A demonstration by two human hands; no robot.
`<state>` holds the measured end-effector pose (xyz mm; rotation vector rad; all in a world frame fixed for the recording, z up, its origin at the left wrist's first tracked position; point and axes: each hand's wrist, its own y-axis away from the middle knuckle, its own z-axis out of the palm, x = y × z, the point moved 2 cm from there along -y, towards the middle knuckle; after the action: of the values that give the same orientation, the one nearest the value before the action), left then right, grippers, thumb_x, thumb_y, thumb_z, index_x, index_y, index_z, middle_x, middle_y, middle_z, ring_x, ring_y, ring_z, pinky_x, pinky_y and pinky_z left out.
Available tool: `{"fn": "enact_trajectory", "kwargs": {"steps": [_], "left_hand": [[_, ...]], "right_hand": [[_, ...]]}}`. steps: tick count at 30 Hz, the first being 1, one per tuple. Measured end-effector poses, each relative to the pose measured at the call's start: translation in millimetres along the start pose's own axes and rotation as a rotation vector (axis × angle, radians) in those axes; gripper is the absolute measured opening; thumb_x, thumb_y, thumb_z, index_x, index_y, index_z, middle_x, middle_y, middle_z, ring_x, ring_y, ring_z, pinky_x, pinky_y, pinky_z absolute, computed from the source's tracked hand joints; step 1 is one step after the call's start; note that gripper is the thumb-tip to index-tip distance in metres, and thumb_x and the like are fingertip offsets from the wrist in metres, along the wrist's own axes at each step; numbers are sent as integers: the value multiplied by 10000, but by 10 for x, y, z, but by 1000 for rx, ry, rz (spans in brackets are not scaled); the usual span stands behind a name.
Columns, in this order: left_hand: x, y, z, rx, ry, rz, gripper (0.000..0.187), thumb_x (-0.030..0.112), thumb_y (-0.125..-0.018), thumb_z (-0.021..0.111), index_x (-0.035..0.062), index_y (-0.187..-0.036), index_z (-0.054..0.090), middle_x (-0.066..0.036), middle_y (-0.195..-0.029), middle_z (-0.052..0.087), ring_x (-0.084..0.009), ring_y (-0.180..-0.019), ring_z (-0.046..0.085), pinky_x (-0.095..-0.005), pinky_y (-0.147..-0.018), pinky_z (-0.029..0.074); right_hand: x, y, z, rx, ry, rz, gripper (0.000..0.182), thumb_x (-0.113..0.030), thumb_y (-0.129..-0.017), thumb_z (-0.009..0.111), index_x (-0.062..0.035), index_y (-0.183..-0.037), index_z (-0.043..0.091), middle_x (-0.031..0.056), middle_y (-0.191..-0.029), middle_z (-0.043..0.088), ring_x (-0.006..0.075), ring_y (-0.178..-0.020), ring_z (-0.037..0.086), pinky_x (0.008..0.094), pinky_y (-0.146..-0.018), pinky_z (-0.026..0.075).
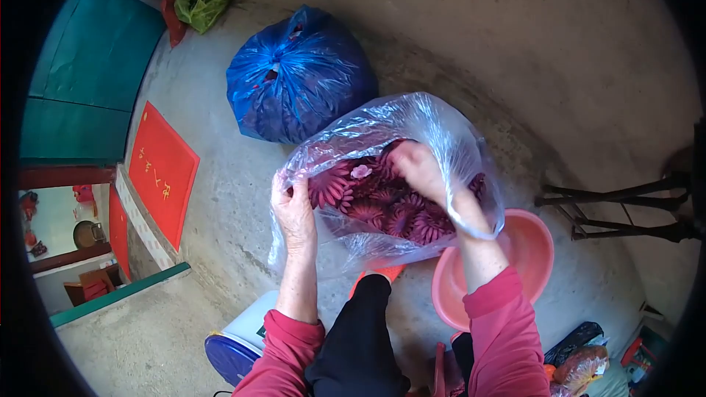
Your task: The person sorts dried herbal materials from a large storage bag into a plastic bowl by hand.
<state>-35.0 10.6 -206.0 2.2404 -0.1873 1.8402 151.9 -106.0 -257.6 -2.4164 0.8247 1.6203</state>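
A large clear plastic bag (448,129) lies with its mouth open in front of me, full of dark pink-purple artificial flowers (397,213). My left hand (296,209) is closed on the left rim of the bag, thumb and fingers pinching the film. Through the opening, my right hand (419,167) reaches in among the flowers. It is smeared by motion, and its fingertips are hidden, so what it holds cannot be made out. A lighter pink flower (361,171) sits near the left side of the heap, between my hands.
A knotted blue plastic bag (294,81) stands beyond the clear one. The pink basin (533,250) is to the right, partly under my forearm. A white bucket with a blue lid (232,356) stands lower left. At right is a dark wooden stool (625,209); at left, a red mat (165,173).
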Motion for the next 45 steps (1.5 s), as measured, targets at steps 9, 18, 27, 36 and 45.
{"fn": "enact_trajectory", "kwargs": {"steps": [9,18,27,36,45], "left_hand": [[100,295,-15,28,-95,73,166,88,-851,546,21,-1001,565,-53,-926,589,-127,-815,529,-239,-777,424],[-1,425,119,-3,322,-256,151,85,-852,557,28,-991,570,-57,-921,594,-98,-809,537,-204,-756,424],[-334,695,319,-569,559,-725,167,119,-842,601,35,-982,568,-42,-905,607,-86,-755,558,-196,-694,448],[11,728,883,-1142,323,-519,226,114,-820,623,20,-1014,554,-55,-913,608,-86,-779,565,-200,-701,461],[102,814,1282,-1358,78,-188,295,99,-793,639,-8,-1048,536,-81,-937,609,-119,-817,575,-207,-725,469]], "right_hand": [[165,-6,1031,226,711,-172,168,-207,-780,540,-64,-786,628,102,-786,603,266,-753,542,363,-704,419],[-162,451,409,573,368,-345,219,-192,-707,640,-21,-835,592,83,-837,605,264,-786,552,363,-729,413],[202,1665,-88,108,215,156,207,-238,-832,542,-41,-788,589,71,-694,590,246,-599,549,335,-567,427],[26,1802,-47,457,-774,275,277,-263,-878,552,10,-898,597,46,-811,623,145,-706,564,245,-662,451],[115,1700,-195,708,-576,199,268,-208,-848,605,19,-990,584,45,-878,619,89,-751,535,193,-693,429]]}}
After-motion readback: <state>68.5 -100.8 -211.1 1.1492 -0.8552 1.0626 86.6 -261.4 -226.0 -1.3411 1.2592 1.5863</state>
